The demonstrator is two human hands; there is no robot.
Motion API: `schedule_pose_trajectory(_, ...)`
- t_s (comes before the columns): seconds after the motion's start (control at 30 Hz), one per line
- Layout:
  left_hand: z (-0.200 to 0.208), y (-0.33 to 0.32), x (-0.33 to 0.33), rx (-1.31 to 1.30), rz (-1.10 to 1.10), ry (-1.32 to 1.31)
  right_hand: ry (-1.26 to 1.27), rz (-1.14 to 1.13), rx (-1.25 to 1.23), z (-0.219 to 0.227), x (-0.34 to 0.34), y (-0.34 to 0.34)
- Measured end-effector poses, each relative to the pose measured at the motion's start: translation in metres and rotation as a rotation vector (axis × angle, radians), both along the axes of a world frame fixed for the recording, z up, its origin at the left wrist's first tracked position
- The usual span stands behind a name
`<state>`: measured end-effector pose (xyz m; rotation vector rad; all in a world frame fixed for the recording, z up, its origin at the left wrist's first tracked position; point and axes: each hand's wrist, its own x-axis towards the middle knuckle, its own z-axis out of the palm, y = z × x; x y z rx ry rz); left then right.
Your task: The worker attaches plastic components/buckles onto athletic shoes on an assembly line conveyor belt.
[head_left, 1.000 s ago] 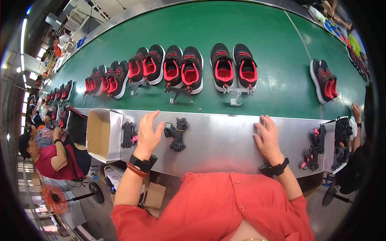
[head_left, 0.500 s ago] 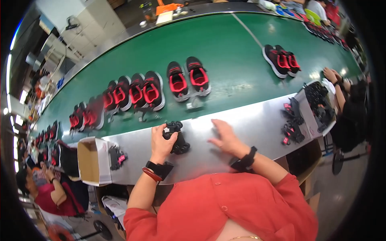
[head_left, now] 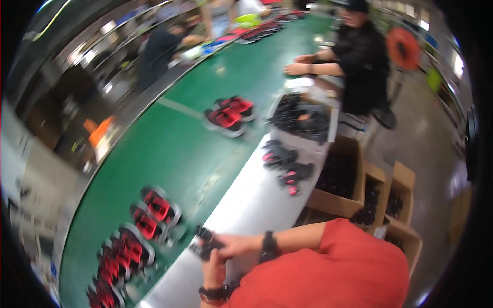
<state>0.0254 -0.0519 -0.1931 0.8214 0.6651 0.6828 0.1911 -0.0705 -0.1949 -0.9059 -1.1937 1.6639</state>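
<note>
Both hands meet at a small bundle of black parts (head_left: 206,242) above the metal shelf. My left hand (head_left: 214,269) is closed around its near side, with the thumb up. From the right, my right hand (head_left: 233,245) closes on the same bundle; motion blur and the fingers hide its exact shape. Farther along the shelf lie two loose clusters of black parts with pink bits (head_left: 288,167). Left of my hands, a pair of black and red shoes (head_left: 154,211) stands on the green table, beside a row of similar shoes (head_left: 120,256).
A white box (head_left: 331,120) full of black parts stands at the shelf's far end. Another pair of shoes (head_left: 229,117) sits on the green table (head_left: 169,136). Open cardboard boxes (head_left: 354,205) stand at right. A co-worker in black (head_left: 359,56) works beyond the white box.
The view has swung to the right, bringing the white box and co-worker nearer the middle. My right hand has come across to the black bundle at my left hand.
</note>
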Motion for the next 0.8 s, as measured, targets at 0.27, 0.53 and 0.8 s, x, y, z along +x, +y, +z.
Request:
schedule_pose_trajectory(0.27,-0.002,0.017,0.006,-0.082,0.259,0.04,-0.454,-0.308,0.368,-0.012,-0.005,0.013)
schedule_pose_trajectory(0.53,-0.004,0.01,0.004,-0.159,0.254,0.19,-0.206,-0.624,0.348,0.008,-0.015,0.014)
schedule_pose_trajectory(0.8,0.002,0.013,0.013,-0.2,0.227,0.147,-0.147,-0.616,0.307,-0.001,-0.019,0.01)
